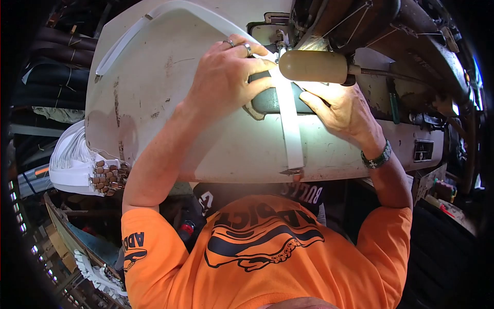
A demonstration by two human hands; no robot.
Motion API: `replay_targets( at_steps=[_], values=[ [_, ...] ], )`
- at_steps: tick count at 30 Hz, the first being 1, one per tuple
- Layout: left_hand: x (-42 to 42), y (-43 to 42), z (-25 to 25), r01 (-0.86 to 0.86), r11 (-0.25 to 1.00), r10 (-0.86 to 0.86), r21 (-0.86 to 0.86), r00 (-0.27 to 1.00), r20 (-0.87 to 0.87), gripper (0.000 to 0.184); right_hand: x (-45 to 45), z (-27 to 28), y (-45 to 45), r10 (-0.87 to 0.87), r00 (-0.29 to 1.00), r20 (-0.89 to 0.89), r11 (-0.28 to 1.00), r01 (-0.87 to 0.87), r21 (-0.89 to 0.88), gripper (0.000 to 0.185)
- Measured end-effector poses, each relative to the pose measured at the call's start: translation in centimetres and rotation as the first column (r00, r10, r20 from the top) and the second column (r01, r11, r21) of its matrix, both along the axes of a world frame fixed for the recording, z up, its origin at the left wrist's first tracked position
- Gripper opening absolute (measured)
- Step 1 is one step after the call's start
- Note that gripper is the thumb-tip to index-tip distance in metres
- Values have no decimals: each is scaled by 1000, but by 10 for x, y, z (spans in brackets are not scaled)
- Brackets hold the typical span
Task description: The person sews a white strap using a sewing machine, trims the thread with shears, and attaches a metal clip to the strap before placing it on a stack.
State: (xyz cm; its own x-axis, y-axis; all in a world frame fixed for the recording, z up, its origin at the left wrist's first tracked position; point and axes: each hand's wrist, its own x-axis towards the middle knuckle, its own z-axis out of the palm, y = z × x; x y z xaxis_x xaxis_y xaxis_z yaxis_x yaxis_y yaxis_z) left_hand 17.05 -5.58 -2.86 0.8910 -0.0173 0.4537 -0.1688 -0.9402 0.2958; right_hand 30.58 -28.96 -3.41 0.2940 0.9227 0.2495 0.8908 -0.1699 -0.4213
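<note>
A long white strap [290,129] lies across the sewing machine's dark plate, under the needle area, with a buckle-like end near the table's front edge. Its other part curves away to the upper left. My left hand [234,69], with rings on it, presses and pinches the strap left of the needle, fingers bent together. On the right, my right hand [342,105] rests beside the strap with thumb and fingers close together; its fingertips are partly hidden behind the tan lamp-like cylinder [314,67]. Bright light washes out the spot between the hands.
The machine's dark body [411,36] rises at the upper right. A bundle of white straps with brown-tipped ends [77,159] hangs at the table's left edge. A green-handled tool [394,103] lies at the right. Dark rolls stand at far left.
</note>
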Motion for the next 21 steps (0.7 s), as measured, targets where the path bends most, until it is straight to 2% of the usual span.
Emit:
replay_targets(
  at_steps=[7, 13, 14, 16, 20, 21],
  values=[
    [-6, 1, -2, 38, 999, -38, -19, 999, 36, 24, -4, -1, 3, 9, 1000, -9, 999, -8, 37, 28],
    [-19, -21, -11, -65, 998, 65, 13, 998, 15, 23, -3, -3, 4, -19, 999, -28, 997, 21, 79, 28],
    [-20, -22, -11, -67, 996, 66, 56, 997, 27, 23, -2, -6, 5, -5, 1000, -17, 990, 8, 144, 27],
    [-19, -23, -11, -77, 988, 70, 137, 996, 57, 24, -3, -5, 3, -15, 999, -32, 996, 18, 93, 27],
    [-19, -20, -3, -38, 996, 37, 82, 999, 13, 26, -2, -2, 1, -16, 997, -74, 999, 19, 40, 27],
    [-17, -17, -2, -35, 997, 35, 68, 999, 6, 26, -2, -3, 1, -1, 999, -50, 997, 4, 73, 27]
  ],
)
